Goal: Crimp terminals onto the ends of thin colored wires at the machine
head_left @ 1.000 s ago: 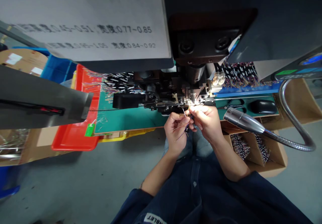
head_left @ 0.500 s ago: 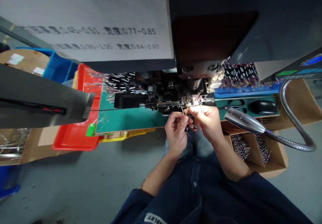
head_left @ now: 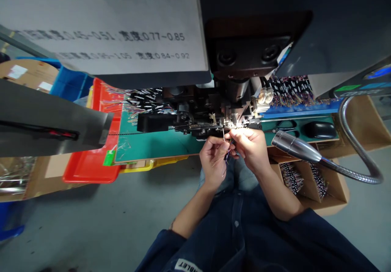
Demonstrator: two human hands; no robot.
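My left hand (head_left: pixel 214 158) is closed on a small bundle of thin wires (head_left: pixel 227 154), with a pale wire (head_left: pixel 224 135) standing up from between its fingers. Beside it, my right hand (head_left: pixel 252 147) is pinched at the upper part of the wires, right below the lit working point of the machine (head_left: pixel 235 121). The two hands nearly touch. What exactly the right fingertips grip is too small to tell apart. A dark piece in the bundle is mostly hidden by the fingers.
A bendable metal lamp (head_left: pixel 295 145) reaches in from the right. Scissors (head_left: pixel 285 128) and a black mouse-like object (head_left: pixel 320 129) lie on the green mat (head_left: pixel 152 145). Wire bundles fill a red tray (head_left: pixel 91 168), a blue tray (head_left: pixel 299 111) and a cardboard box (head_left: pixel 334 202).
The machine's upper block has moved down, so two bolts now show in its opening. The yellow wire between the hands no longer stands out. Both hands have stayed nearly in place.
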